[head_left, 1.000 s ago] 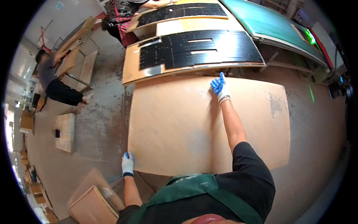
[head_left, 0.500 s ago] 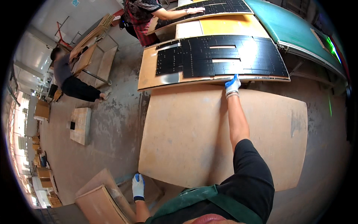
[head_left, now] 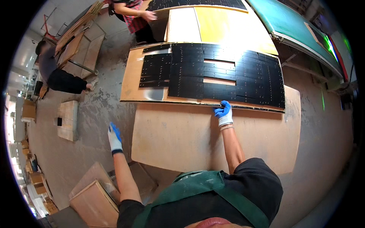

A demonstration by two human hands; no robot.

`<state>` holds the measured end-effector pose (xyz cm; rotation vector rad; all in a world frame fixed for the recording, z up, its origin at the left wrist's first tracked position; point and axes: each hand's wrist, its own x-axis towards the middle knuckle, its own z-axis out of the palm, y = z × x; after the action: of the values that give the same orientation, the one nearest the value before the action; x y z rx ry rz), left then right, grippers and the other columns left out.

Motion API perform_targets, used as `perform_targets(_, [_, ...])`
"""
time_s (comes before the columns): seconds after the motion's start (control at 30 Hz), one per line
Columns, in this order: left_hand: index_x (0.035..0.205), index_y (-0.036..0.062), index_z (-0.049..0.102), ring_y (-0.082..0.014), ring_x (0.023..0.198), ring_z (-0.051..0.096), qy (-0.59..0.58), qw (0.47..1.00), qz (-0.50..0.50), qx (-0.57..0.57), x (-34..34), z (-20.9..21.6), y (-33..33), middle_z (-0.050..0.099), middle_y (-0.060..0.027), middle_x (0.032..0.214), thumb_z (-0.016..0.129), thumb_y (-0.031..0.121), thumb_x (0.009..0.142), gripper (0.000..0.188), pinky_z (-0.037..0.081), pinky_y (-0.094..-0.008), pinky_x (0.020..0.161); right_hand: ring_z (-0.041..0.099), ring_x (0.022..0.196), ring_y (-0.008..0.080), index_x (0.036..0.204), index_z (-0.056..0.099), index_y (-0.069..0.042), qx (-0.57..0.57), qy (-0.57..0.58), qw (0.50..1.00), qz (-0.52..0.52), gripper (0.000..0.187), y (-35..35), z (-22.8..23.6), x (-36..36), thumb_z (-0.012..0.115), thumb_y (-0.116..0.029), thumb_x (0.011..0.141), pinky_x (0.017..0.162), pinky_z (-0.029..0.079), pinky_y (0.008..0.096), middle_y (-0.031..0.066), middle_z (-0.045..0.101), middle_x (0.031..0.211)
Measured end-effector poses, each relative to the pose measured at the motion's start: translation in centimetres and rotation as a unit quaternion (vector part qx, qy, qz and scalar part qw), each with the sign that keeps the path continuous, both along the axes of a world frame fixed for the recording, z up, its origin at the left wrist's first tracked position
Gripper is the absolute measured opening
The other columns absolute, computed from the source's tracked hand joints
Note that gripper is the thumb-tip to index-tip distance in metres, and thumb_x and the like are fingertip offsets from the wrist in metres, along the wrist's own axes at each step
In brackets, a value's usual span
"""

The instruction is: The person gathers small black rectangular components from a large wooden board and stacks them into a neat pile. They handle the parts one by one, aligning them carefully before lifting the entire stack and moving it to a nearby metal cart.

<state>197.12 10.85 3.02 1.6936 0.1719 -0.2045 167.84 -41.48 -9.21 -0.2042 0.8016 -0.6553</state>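
My right hand (head_left: 224,113), in a white glove with blue-coated fingers, is closed on the near edge of a wooden board (head_left: 129,81). Flat black perforated pieces (head_left: 186,72) cover most of that board, with a few gaps showing wood. The board's near part overlaps a large light-brown tabletop (head_left: 171,138). Off to the left, my gloved left hand (head_left: 115,138) reaches forward over the floor, past the tabletop's left edge. Its fingers are stretched out and hold nothing.
A yellow-and-pale surface (head_left: 228,28) lies beyond the board, with a green conveyor belt (head_left: 281,15) at far right. One co-worker (head_left: 133,17) stands at the far side, another (head_left: 57,72) by a cart at left. Wooden boards (head_left: 95,205) lean at lower left.
The board with the black pieces has come toward me, further over the tabletop, with my right hand on its edge. My left hand has swung forward. The far co-worker's hand has left the other board.
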Motion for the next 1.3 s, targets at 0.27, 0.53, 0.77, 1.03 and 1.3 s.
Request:
perform_targets(0.27, [0.154,0.0052,0.042,-0.0344,0.142,0.045,0.131,0.959,0.104,-0.227,11.7,-7.1,-10.7,0.043,-0.0143,0.159,0.043,0.06,0.104,0.074,0.033,-0.0481,0.118,0.042,0.04,0.0191,0.068,0.05,-0.015,0.021,0.106,0.993,0.056,0.022,0.2,3.3,-1.9,0.063,-0.015,0.085,0.034,0.036,0.0311,0.0045,0.046,0.056])
perform_targets(0.53, [0.137,-0.0016,0.057,-0.0335,0.126,0.059,0.057,0.941,0.126,-0.31,15.7,-12.8,-8.7,0.062,-0.0141,0.141,0.034,0.047,0.107,0.062,0.044,-0.0447,0.111,0.043,0.046,0.0164,0.068,0.053,-0.016,0.077,0.078,0.993,0.052,0.023,-0.5,4.7,-1.3,0.069,-0.011,0.084,0.042,0.04,0.0317,0.0025,0.05,0.063])
perform_targets(0.77, [0.131,-0.0112,0.061,-0.0216,0.112,0.064,0.079,0.989,0.125,-0.026,12.2,-10.1,-10.5,0.069,-0.0117,0.127,0.052,0.043,0.105,0.061,0.047,-0.0341,0.1,0.067,0.091,0.038,0.083,0.063,-0.009,0.086,0.083,0.988,0.094,0.006,-1.3,2.3,-4.3,0.066,-0.011,0.087,0.088,0.058,0.0575,0.0143,0.067,0.092])
perform_targets(1.03, [0.129,-0.0099,0.062,-0.0173,0.104,0.062,0.065,0.994,0.083,-0.027,9.6,-3.3,-11.0,0.069,-0.0086,0.122,0.058,0.041,0.105,0.057,0.047,-0.0299,0.093,0.065,0.111,0.0461,0.107,0.064,0.001,0.214,0.1,0.961,0.144,0.021,-1.8,7.8,-3.4,0.067,-0.013,0.091,0.101,0.055,0.0587,0.0252,0.068,0.117])
perform_targets(1.3, [0.132,-0.0065,0.062,-0.0192,0.108,0.062,0.107,0.988,0.053,0.1,9.1,-2.7,-7.7,0.068,-0.0102,0.122,0.058,0.056,0.101,0.07,0.047,-0.0338,0.096,0.07,0.097,0.0372,0.111,0.06,0.002,0.118,0.215,0.88,0.407,0.044,-2.8,16.2,-4.3,0.053,-0.041,0.104,0.088,0.058,0.0485,0.0227,0.07,0.106])
